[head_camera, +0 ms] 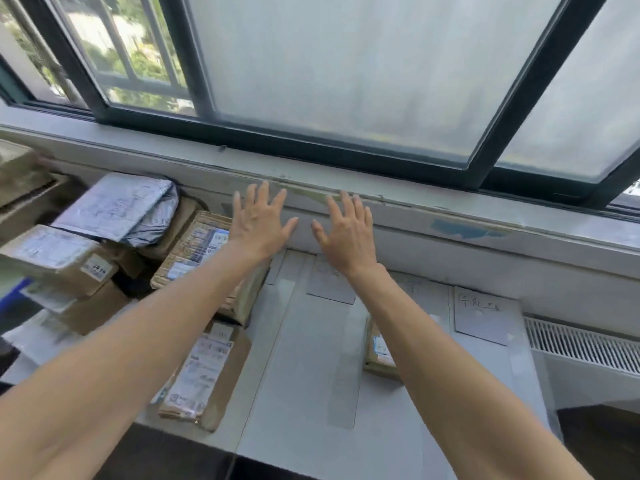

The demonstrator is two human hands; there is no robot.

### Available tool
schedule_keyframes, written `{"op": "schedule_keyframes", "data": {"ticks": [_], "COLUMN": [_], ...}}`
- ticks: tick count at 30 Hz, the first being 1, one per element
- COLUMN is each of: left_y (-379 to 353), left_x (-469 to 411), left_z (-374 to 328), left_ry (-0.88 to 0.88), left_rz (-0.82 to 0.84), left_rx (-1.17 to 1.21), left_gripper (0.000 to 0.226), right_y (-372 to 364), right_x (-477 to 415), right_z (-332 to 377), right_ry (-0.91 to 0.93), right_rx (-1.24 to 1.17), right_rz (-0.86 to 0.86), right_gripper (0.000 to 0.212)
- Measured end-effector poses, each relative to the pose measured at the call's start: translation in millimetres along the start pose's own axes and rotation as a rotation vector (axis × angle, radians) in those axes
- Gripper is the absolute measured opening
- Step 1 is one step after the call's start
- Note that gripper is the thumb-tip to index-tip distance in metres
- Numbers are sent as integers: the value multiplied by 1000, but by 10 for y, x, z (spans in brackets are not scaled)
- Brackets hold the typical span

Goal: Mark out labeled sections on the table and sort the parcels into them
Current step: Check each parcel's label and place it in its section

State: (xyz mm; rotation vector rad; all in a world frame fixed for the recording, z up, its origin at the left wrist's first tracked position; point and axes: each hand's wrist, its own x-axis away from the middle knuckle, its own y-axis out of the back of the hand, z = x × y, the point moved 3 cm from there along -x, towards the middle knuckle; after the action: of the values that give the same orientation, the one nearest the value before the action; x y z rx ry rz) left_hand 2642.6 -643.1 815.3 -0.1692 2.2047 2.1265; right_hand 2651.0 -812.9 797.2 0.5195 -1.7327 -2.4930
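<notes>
The table (311, 375) was pale, with strips of tape (343, 368) running front to back that split it into sections, and I saw paper labels at the far edge: one label (330, 284) partly under my right wrist, another with handwritten characters (481, 315) farther right. One small brown parcel (377, 348) lay in a marked section, partly hidden by my right forearm. A flat cardboard parcel (204, 372) with printed stickers lay at the table's left front, and a taller box (197, 251) sat behind it under my left forearm. Further left, the unsorted pile held a grey poly mailer (117, 209) on top and a brown box (55, 258) with a white label below it; that side was blurred.

My left hand (258, 221) and right hand (346, 230) were both spread flat with fingers splayed, gripping nothing, raised side by side in front of the wall under the window sill (450, 209). A white radiator (581, 348) stood beside the table's right end.
</notes>
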Motion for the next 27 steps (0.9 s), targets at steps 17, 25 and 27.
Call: {"op": "schedule_keyframes", "data": {"ticks": [17,25,27], "left_y": [53,-383,-481], "left_x": [80,24,-8], "left_z": [3168,4110,4216], "left_ry": [308,387,398], "left_rz": [90,187,218], "left_rx": [-58,-39,-24], "left_gripper": [69,68,68], "right_y": [-1174,-1795,-1910], "right_x": [-903,-1106,-1123], "right_z": [2862,3409,3438], "right_ry": [251,216,199], "right_rx": [-34,-16,-4], "right_rz": [169,269,286], "right_gripper": [62,61,61]}}
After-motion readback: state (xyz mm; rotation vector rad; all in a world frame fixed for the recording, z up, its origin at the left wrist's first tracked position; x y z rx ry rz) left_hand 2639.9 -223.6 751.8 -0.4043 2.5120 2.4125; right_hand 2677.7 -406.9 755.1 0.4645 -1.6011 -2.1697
